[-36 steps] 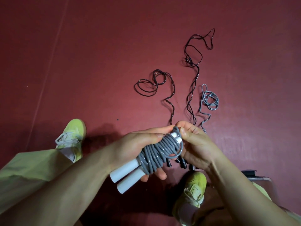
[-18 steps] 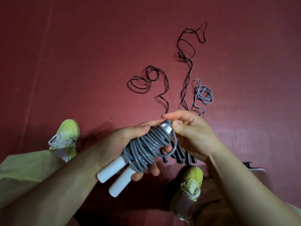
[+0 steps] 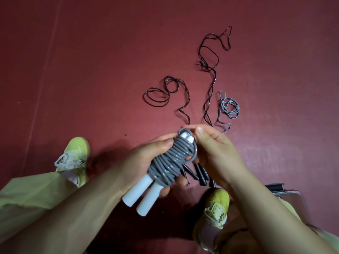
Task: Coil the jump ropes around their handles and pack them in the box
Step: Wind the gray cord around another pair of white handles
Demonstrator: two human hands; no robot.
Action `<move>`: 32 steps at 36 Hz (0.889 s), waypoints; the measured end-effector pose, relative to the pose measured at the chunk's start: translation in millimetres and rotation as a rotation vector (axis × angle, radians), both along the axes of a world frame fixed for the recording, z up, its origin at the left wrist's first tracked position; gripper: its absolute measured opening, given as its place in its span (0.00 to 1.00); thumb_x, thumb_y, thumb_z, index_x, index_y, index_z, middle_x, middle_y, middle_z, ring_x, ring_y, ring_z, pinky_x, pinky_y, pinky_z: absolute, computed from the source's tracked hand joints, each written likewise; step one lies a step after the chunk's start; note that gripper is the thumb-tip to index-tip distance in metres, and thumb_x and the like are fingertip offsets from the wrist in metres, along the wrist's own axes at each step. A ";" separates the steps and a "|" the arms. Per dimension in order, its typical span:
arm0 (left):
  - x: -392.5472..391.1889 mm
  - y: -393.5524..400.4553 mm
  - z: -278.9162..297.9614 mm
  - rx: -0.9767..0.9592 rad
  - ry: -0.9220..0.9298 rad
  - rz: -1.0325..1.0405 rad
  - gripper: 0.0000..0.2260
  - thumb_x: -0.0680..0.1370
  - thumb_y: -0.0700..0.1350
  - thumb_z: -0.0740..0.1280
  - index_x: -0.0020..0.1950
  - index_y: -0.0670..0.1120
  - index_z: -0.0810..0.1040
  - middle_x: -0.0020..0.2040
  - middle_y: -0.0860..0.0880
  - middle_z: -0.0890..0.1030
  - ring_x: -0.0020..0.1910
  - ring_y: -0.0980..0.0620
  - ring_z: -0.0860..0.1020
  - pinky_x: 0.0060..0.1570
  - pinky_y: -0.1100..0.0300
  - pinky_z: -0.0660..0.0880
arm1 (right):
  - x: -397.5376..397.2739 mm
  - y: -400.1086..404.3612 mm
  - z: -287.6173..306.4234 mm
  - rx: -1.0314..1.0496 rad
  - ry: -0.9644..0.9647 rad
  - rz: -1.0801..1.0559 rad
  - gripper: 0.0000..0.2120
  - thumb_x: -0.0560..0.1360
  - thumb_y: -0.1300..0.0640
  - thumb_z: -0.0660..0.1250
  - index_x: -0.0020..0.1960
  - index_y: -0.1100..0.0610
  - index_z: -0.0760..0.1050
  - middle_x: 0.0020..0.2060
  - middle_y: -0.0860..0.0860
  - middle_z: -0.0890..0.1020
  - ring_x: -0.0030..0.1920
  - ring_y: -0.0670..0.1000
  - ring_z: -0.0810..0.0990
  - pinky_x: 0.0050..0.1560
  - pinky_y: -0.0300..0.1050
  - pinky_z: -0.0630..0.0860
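The left hand (image 3: pixel 146 160) wraps its fingers around a pair of white handles (image 3: pixel 142 196), gripping them side by side through the thick grey rope (image 3: pixel 174 160) already wound many turns about their upper half. The right hand (image 3: pixel 216 153), just beside the handles' top ends, pinches the last loop of that grey rope between thumb and forefinger and holds it over the tips. Judging by how little slack is left, the coiling of this rope is at its finish: what remains is securing the end, and the next move probably calls for stretching that final loop over the handle tips or tucking it under a turn, while the left hand keeps the bundle tight so the coils do not spring loose. Directly below the handles, partly hidden by the hands, lie several black handles (image 3: pixel 199 174) on the red floor (image 3: pixel 91 61). Beyond the handles, farther from the person, their thin black ropes (image 3: pixel 209 92) trail uncoiled across the floor, with a thin grey rope (image 3: pixel 230 108) loosely looped beside them. To the right of the handles and nearer the person, a corner of what may be the box (image 3: pixel 288 194) shows. Yellow-green shoes (image 3: pixel 75 158) flank the handles on either side.
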State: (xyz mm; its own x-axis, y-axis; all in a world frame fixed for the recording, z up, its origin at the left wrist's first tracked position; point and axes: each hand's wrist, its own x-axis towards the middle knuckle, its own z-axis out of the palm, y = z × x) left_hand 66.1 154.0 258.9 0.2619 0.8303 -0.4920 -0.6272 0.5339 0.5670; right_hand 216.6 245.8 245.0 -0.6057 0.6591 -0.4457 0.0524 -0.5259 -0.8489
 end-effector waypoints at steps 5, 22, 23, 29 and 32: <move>-2.5 1.8 0.1 0.008 0.087 0.044 0.19 0.72 0.52 0.63 0.61 0.51 0.78 0.51 0.41 0.81 0.34 0.40 0.81 0.24 0.58 0.75 | 0.8 0.1 -1.8 -0.073 0.065 0.004 0.12 0.71 0.60 0.67 0.53 0.62 0.77 0.36 0.53 0.81 0.30 0.47 0.74 0.30 0.36 0.72; 7.0 0.4 -3.4 -0.028 0.175 0.013 0.15 0.74 0.52 0.66 0.60 0.55 0.78 0.53 0.38 0.82 0.36 0.39 0.81 0.23 0.60 0.74 | -0.8 7.4 9.4 0.042 -0.174 0.008 0.13 0.81 0.54 0.57 0.43 0.55 0.77 0.31 0.46 0.79 0.29 0.46 0.74 0.28 0.38 0.69; 6.8 0.8 -3.8 -0.035 0.208 0.015 0.17 0.73 0.51 0.64 0.61 0.54 0.77 0.53 0.38 0.82 0.37 0.39 0.81 0.23 0.61 0.74 | 0.0 8.1 10.6 0.070 -0.202 0.044 0.13 0.81 0.53 0.57 0.45 0.54 0.78 0.33 0.46 0.80 0.31 0.46 0.75 0.28 0.37 0.69; 14.4 1.3 -7.4 -0.094 0.299 -0.098 0.17 0.68 0.52 0.65 0.56 0.55 0.75 0.39 0.46 0.84 0.33 0.43 0.82 0.21 0.60 0.75 | 3.2 12.1 7.1 0.137 -0.321 0.200 0.07 0.77 0.58 0.66 0.41 0.57 0.78 0.31 0.49 0.78 0.34 0.47 0.75 0.35 0.40 0.73; 17.2 0.5 -10.3 -0.118 0.331 -0.159 0.19 0.66 0.55 0.65 0.56 0.55 0.75 0.41 0.46 0.84 0.37 0.43 0.83 0.24 0.60 0.75 | 2.3 12.4 -0.2 0.262 -0.371 0.211 0.09 0.75 0.59 0.70 0.36 0.55 0.77 0.29 0.49 0.76 0.31 0.46 0.72 0.36 0.42 0.70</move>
State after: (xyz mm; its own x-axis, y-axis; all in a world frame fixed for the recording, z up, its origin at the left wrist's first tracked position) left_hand 83.2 154.6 248.7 0.1935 0.7245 -0.6615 -0.3246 0.6836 0.6537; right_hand 218.9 258.2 244.8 -0.5702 0.6582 -0.4916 0.4576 -0.2425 -0.8554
